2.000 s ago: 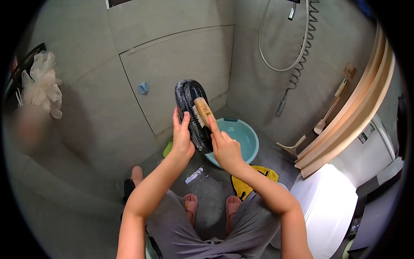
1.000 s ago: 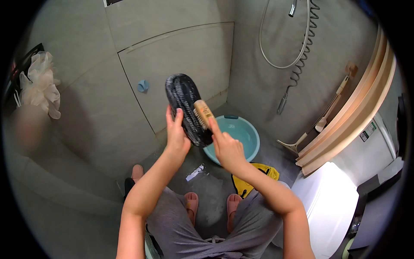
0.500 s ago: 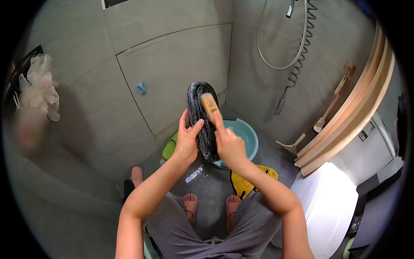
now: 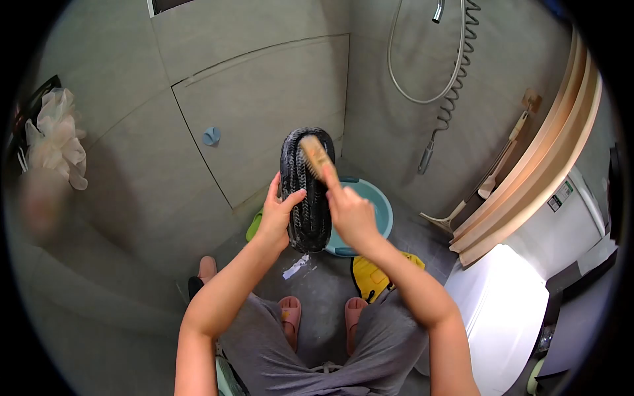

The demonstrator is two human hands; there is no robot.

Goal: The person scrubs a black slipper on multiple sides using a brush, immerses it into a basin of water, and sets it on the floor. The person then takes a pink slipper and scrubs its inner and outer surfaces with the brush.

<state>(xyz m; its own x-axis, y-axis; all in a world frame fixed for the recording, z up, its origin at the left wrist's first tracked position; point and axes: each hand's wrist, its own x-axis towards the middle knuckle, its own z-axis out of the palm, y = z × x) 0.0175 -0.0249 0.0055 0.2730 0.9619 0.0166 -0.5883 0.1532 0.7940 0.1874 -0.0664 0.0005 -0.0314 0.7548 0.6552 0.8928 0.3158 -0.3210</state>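
Note:
A black oblong item [image 4: 308, 218], shaped like a shoe sole with a ridged surface and whitish foam on it, is gripped along its left side by my left hand [image 4: 276, 214]. My right hand [image 4: 350, 210] is closed around a wooden brush [image 4: 316, 155], its index finger lying along the back. The bristles rest against the upper part of the black item. Beneath and behind it, partly covered, a light blue basin [image 4: 384, 212] stands on the floor.
A yellow and black cloth item [image 4: 373, 274] lies right of my feet. A white toilet [image 4: 498, 317] and beige curtain [image 4: 528, 178] are at the right. A green slipper [image 4: 253, 226] and white scrap [image 4: 295, 266] are on the floor. A shower hose [image 4: 444, 109] hangs behind.
The black item has swung from a leftward tilt to nearly upright. The brush has moved toward its upper end. Both hands keep their holds, and the view has shifted slightly.

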